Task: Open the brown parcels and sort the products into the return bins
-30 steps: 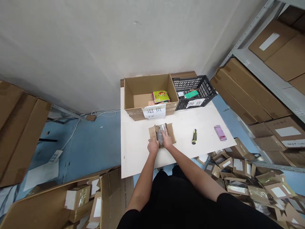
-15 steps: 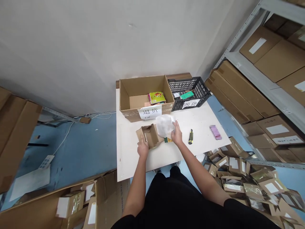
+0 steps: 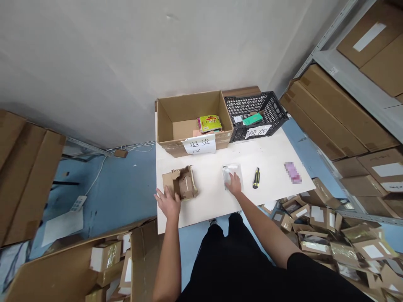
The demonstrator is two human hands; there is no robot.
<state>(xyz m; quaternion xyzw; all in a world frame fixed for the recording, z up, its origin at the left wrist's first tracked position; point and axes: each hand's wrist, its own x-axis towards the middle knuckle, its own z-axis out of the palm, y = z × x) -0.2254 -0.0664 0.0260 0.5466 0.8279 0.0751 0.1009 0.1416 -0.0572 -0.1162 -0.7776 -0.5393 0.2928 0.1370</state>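
The wrap, whitish and half clear, lies flat on the right half of the table, near its middle in depth; a darker edge shows at its far left corner, but what this is I cannot tell. I judge it to be light, soft and somewhat slippery, so it may slide on the smooth top if it is only pushed; a pinch at its far or right edge, which is free, would be the surest hold. The right hand covers its near part from above, fingers partly spread; whether they pinch it I cannot tell. To the left, well apart, the carton lies open with a torn, ragged rim. It should be light and rather stiff, yet weak along this torn edge, so it is better to hold it by a whole wall. The left hand is at its near left flap with spread fingers, not closed around anything; contact of the fingertips is hard to confirm. Just right of the wrap is a cutter, and farther right a blurred purple thing. On the far side stand the big box with books and, at its right, the black crate.
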